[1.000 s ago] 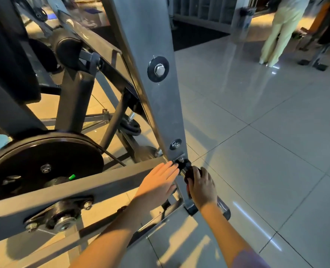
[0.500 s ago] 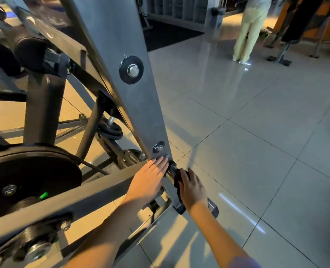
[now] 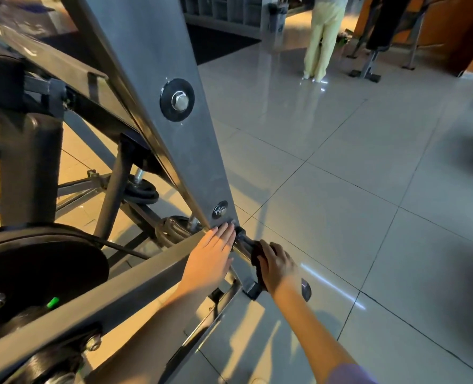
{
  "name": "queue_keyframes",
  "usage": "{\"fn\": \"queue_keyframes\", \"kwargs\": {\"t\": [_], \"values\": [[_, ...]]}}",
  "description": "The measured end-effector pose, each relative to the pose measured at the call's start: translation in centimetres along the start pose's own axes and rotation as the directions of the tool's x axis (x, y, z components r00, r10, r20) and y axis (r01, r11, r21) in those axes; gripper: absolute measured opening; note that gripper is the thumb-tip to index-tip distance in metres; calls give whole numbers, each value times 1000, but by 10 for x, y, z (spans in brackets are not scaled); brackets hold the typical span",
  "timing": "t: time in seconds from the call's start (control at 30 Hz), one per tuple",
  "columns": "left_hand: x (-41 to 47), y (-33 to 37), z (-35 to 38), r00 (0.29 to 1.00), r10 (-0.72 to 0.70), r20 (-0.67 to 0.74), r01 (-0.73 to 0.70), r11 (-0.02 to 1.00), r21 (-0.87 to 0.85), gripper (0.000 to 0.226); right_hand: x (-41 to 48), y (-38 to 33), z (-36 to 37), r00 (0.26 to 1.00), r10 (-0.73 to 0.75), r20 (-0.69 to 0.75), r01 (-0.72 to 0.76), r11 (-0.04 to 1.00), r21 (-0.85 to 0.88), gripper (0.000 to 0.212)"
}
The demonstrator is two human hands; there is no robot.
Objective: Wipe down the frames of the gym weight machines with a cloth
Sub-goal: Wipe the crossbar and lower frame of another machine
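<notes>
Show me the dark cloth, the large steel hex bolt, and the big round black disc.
dark cloth point(image 3: 255, 257): head view, bunched edge.
hex bolt point(image 3: 179, 100): head view, centre.
black disc point(image 3: 36, 273): head view, flat face.

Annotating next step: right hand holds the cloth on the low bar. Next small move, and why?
Probably slide right hand and cloth up the bar toward the upright: that stretch lies uncovered, and the left hand braces flat on the beam.
</notes>
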State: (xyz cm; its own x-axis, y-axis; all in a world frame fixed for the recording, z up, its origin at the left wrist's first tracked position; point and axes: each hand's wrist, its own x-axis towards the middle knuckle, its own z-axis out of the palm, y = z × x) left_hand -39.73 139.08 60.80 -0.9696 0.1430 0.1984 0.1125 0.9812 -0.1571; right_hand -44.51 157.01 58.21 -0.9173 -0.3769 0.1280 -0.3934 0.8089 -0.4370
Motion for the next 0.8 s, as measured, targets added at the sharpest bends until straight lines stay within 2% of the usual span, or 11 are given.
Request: {"fn": "queue_keyframes", "kwargs": {"t": [0.1, 0.2, 0.27, 0.33, 0.43, 0.53, 0.6, 0.67, 0.73, 0.8], "values": [[-2, -1, 1, 1000, 4, -4, -4, 1000, 4, 57, 6, 0, 0, 988, 73, 137, -73, 997, -10, 44], [-3, 3, 1, 1000, -13, 1, 14, 999, -30, 65, -28, 24, -4, 997, -56, 49, 58, 998, -40, 50], [-3, 4, 1, 999, -49, -3, 49, 998, -47, 67, -42, 41, -1, 997, -80, 12, 81, 995, -61, 55], [-3, 5, 3, 998, -57, 4, 57, 997, -49, 68, -33, 38, -2, 996, -90, 22, 92, 992, -85, 49], [0, 3, 5, 1000, -24, 0, 24, 998, -55, 65, 3, 6, -3, 997, -55, 49, 56, 998, -22, 38], [1, 2, 9, 999, -16, -42, 15, 999, -29, 57, 21, -9, 5, 994, -34, 100, 33, 999, 13, 39], [-1, 4, 7, 999, -33, 15, 33, 999, -37, 61, 8, 0, 1, 991, -49, 123, 50, 999, -6, 40], [-4, 7, 6, 997, -31, 72, 32, 999, -15, 66, -18, 23, 1, 993, -99, 70, 103, 993, -62, 50], [-5, 7, 6, 994, -47, 96, 48, 999, -10, 64, -40, 41, 4, 992, -100, 76, 110, 984, -137, 61], [-5, 7, 5, 995, -57, 80, 59, 998, -14, 64, -36, 40, 8, 990, -124, 64, 135, 972, -190, 64]]}}
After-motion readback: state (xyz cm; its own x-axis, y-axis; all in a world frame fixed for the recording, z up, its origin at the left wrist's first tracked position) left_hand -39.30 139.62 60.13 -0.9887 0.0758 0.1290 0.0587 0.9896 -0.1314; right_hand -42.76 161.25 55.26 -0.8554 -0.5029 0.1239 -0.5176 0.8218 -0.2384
